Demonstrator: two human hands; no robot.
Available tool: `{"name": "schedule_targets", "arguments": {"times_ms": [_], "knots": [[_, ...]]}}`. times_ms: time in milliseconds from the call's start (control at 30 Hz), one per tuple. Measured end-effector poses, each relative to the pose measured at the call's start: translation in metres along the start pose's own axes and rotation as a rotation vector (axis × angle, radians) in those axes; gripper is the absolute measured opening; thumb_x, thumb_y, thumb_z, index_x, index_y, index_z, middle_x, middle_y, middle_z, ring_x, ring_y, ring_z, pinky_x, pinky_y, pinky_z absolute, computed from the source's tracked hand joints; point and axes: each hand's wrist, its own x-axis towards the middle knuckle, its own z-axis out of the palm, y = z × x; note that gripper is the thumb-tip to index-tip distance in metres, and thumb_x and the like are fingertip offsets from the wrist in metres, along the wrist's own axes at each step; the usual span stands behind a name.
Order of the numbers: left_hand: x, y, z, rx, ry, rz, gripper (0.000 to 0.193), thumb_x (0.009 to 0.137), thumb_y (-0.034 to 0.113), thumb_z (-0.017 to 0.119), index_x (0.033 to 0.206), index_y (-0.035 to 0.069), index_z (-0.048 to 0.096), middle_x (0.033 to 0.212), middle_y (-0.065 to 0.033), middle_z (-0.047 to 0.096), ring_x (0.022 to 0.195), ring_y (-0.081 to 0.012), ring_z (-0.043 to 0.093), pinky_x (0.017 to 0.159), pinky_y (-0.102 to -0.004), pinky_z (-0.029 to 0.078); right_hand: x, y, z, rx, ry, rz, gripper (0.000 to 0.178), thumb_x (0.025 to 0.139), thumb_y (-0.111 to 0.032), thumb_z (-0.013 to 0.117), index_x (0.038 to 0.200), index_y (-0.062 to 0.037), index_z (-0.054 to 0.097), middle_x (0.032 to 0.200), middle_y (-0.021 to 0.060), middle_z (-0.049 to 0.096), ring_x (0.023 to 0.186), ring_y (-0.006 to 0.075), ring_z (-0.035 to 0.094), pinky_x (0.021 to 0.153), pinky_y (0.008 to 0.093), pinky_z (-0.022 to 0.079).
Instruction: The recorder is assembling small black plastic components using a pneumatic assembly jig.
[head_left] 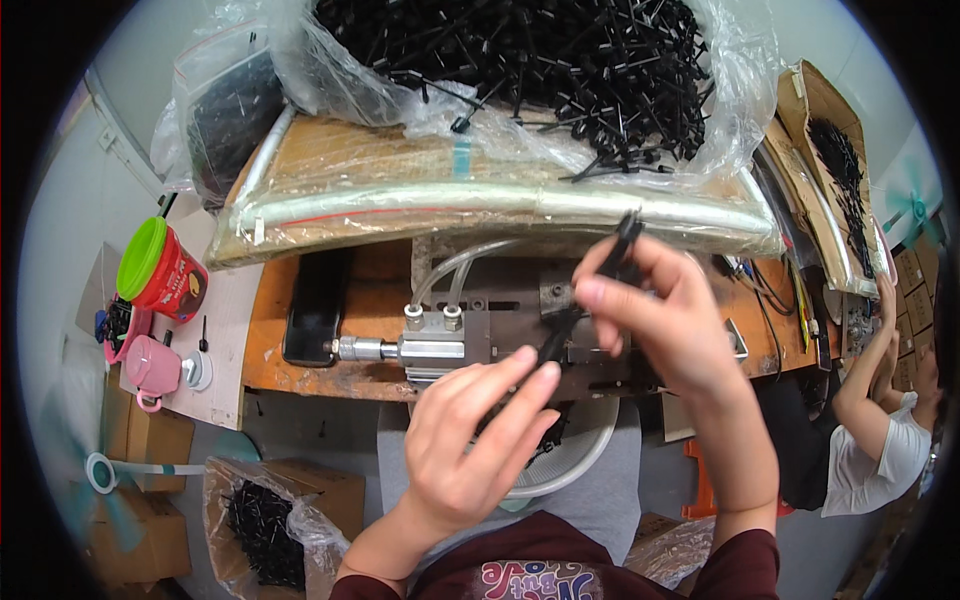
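Observation:
Above the bench, my right hand is closed, with small black plastic parts pinched between thumb and fingers. Fingers stretched out and slightly apart, my left hand reaches over the front of a metal clamping fixture. Its fingertips are beside a dark piece at the fixture; whether they touch it I cannot tell. A silver air cylinder with two clear hoses lies left of that spot. Below my hands, a white plastic basket on my lap holds black parts, partly hidden by my left hand.
A plastic-lined tray heaped with black parts stands over the bench. At left are a phone, a red-and-green bucket and a pink cup. Boxes stand below; another person sits at right.

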Motion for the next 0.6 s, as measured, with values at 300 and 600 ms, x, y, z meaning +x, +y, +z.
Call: {"name": "schedule_targets", "arguments": {"times_ms": [300,600], "knots": [[-0.019,0.012,0.001,-0.207,-0.228,-0.024,0.034,0.07,0.001,0.083,0.103,0.004,0.076,0.1,-0.0087,0.07,0.082,-0.0226,0.069,0.07,-0.0325,0.058,-0.048,0.037,-0.004,0.172,0.117,0.087,0.014,0.093,-0.007,0.07,0.104,0.0011,0.067,0.078,0.0013,0.064,0.062,0.0061,0.058,0.056,0.0208,0.045],[-0.033,0.011,0.03,-0.194,-0.216,-0.176,0.032,0.071,0.003,0.083,0.101,0.001,0.074,0.113,-0.0132,0.071,0.079,-0.0209,0.07,0.068,-0.0304,0.056,-0.068,0.052,-0.01,-0.328,0.565,-0.616,0.017,0.086,0.012,0.067,0.102,0.0045,0.067,0.104,0.0117,0.063,0.072,0.0109,0.063,0.062,0.0225,0.052]]}}
